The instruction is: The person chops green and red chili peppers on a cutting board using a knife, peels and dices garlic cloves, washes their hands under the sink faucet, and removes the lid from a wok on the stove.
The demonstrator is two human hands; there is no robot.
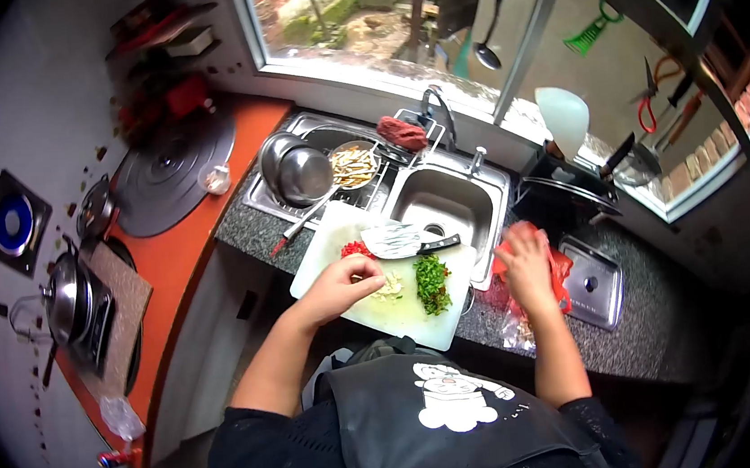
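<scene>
My left hand (344, 288) hovers over the left part of a white cutting board (323, 255), thumb and fingers drawn together in a pinch; what they hold, if anything, I cannot make out. Chopped pale garlic (389, 287) lies beside its fingertips, chopped red pepper (357, 249) just beyond, and a heap of chopped greens (433, 284) to the right. A knife (412, 241) with a patterned blade and dark handle rests across the board's far side. My right hand (523, 256) is at a red plastic bag (562, 272) on the counter; its fingers are blurred.
Behind the board is a steel sink (499, 213) with a tap (477, 160). Metal bowls (304, 173) and a strainer of cut pale strips (353, 164) stand to its left. A steel lid (593, 282) lies at right. An orange counter (180, 253) holds a kettle (67, 300).
</scene>
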